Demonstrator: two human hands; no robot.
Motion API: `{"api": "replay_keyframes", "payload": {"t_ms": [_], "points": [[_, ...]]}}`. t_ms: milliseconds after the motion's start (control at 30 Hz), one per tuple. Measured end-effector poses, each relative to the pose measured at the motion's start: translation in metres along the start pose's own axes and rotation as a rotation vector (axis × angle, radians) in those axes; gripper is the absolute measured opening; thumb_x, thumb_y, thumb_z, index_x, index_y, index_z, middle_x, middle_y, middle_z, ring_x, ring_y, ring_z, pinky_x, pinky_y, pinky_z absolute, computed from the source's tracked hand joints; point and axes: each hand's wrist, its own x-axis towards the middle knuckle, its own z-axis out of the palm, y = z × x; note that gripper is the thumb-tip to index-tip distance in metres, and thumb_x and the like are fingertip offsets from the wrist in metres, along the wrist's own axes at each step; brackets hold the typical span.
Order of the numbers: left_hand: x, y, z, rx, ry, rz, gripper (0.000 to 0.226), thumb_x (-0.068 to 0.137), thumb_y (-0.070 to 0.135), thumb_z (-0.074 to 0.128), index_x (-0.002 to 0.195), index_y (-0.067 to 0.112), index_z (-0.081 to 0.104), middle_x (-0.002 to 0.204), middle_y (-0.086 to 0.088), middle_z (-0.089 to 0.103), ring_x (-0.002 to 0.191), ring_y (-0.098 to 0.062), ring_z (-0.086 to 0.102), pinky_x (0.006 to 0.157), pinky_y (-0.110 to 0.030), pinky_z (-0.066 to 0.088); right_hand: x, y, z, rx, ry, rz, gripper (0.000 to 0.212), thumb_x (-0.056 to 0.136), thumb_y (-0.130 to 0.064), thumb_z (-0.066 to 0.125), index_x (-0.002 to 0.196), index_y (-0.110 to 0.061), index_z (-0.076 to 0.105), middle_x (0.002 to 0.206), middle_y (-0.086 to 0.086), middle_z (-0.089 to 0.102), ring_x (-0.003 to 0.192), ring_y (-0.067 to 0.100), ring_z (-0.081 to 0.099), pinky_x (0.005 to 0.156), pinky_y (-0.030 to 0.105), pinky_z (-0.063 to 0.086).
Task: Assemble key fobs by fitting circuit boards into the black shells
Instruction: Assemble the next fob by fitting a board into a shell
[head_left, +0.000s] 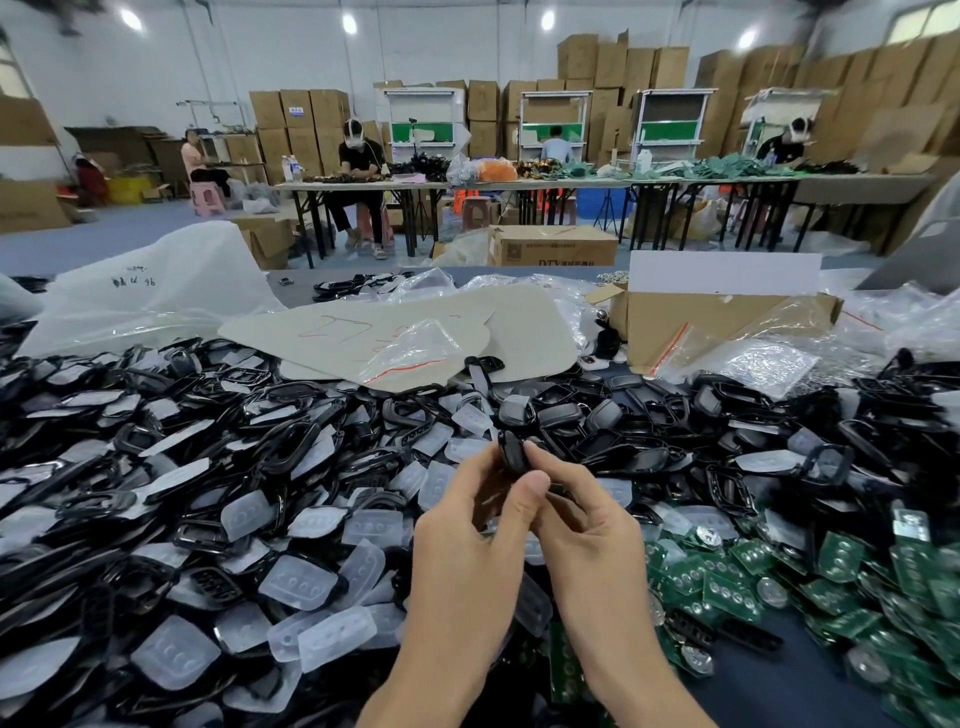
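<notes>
The left hand (467, 525) and right hand (587, 525) both pinch one black shell (513, 456) above the shell pile (234, 493); so slight a grip could slip, losing it among look-alikes.

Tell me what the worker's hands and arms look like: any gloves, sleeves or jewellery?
Left hand and right hand are bare: no gloves, rings or watch show. Both forearms are bare down to the frame's lower edge, so no sleeve is in view.

Black shell (511, 457) upright above shell pile (208, 467), green circuit boards (831, 582) right
</notes>
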Motion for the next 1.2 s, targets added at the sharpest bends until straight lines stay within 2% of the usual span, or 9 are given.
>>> {"api": "replay_keyframes", "payload": {"t_ms": [100, 167, 267, 367, 533, 667, 767, 1000, 1200], "points": [[0.001, 0.0, -0.005, 0.199, 0.109, 0.08, 0.033, 0.09, 0.053, 0.049, 0.114, 0.04, 0.067, 0.091, 0.025, 0.072, 0.089, 0.009, 0.066, 0.073, -0.007, 0.049, 0.0, 0.0, -0.001, 0.022, -0.039, 0.073, 0.032, 0.094, -0.011, 0.066, 0.098, -0.041, 0.077, 0.109, -0.007, 0.077, 0.102, 0.01, 0.073, 0.083, 0.02, 0.058], [0.001, -0.002, -0.008, 0.273, 0.127, 0.128, 0.03, 0.096, 0.041, 0.052, 0.121, 0.036, 0.068, 0.094, 0.027, 0.07, 0.09, 0.01, 0.065, 0.074, -0.004, 0.045, 0.002, -0.001, 0.0, 0.167, -0.055, 0.161, 0.023, 0.093, -0.023, 0.063, 0.111, -0.032, 0.074, 0.114, -0.001, 0.076, 0.108, 0.017, 0.072, 0.088, 0.031, 0.06], [-0.001, -0.005, -0.005, 0.367, 0.074, 0.235, 0.031, 0.098, 0.016, 0.062, 0.121, 0.036, 0.069, 0.103, 0.027, 0.069, 0.095, 0.01, 0.064, 0.079, -0.005, 0.045, 0.002, -0.002, 0.004, 0.414, -0.028, 0.342, 0.052, 0.083, -0.041, 0.061, 0.127, -0.015, 0.066, 0.118, 0.01, 0.074, 0.107, 0.023, 0.072, 0.091, 0.037, 0.059], [-0.004, -0.007, 0.0, 0.385, 0.038, 0.326, 0.033, 0.096, 0.015, 0.065, 0.126, 0.027, 0.069, 0.12, 0.02, 0.068, 0.111, 0.006, 0.061, 0.094, -0.012, 0.046, 0.001, -0.006, 0.007, 0.457, -0.013, 0.422, 0.056, 0.078, -0.048, 0.059, 0.122, -0.014, 0.07, 0.116, 0.011, 0.075, 0.104, 0.02, 0.073, 0.092, 0.036, 0.056], [-0.007, -0.006, 0.003, 0.297, 0.076, 0.312, 0.03, 0.091, 0.026, 0.067, 0.121, 0.03, 0.072, 0.116, 0.024, 0.069, 0.112, 0.005, 0.062, 0.096, -0.014, 0.047, -0.002, -0.016, 0.009, 0.571, -0.079, 0.503, 0.064, 0.072, -0.052, 0.059, 0.12, -0.011, 0.07, 0.117, 0.011, 0.075, 0.104, 0.018, 0.073, 0.076, 0.028, 0.062], [-0.008, -0.003, 0.005, 0.286, 0.094, 0.313, 0.041, 0.088, 0.015, 0.073, 0.124, 0.035, 0.068, 0.115, 0.029, 0.066, 0.112, 0.005, 0.063, 0.097, -0.021, 0.05, -0.003, -0.016, 0.012, 0.617, -0.07, 0.515, 0.066, 0.071, -0.052, 0.061, 0.12, -0.008, 0.07, 0.121, 0.012, 0.073, 0.109, 0.02, 0.072, 0.087, 0.031, 0.057], [-0.009, 0.0, 0.006, 0.305, 0.114, 0.324, 0.041, 0.088, 0.016, 0.071, 0.125, 0.033, 0.065, 0.115, 0.034, 0.063, 0.11, 0.004, 0.064, 0.098, -0.03, 0.053, -0.006, -0.015, 0.016, 0.669, -0.081, 0.519, 0.056, 0.074, -0.051, 0.061, 0.104, -0.007, 0.079, 0.118, 0.016, 0.074, 0.107, 0.022, 0.073, 0.074, 0.026, 0.061], [-0.009, 0.007, 0.006, 0.216, 0.095, 0.138, 0.047, 0.086, 0.007, 0.074, 0.111, 0.046, 0.071, 0.103, 0.032, 0.071, 0.099, 0.006, 0.068, 0.094, -0.024, 0.053, -0.006, -0.015, 0.017, 0.636, -0.079, 0.553, 0.066, 0.073, -0.055, 0.06, 0.117, -0.006, 0.072, 0.116, 0.013, 0.075, 0.107, 0.022, 0.073, 0.068, 0.025, 0.061], [-0.008, 0.008, 0.004, 0.169, 0.082, 0.082, 0.054, 0.089, 0.002, 0.07, 0.099, 0.055, 0.07, 0.085, 0.017, 0.076, 0.072, 0.008, 0.065, 0.074, -0.008, 0.049, -0.01, -0.018, 0.017, 0.661, -0.086, 0.521, 0.058, 0.076, -0.05, 0.06, 0.11, -0.004, 0.073, 0.112, 0.015, 0.076, 0.101, 0.02, 0.075, 0.065, 0.025, 0.061]]}}
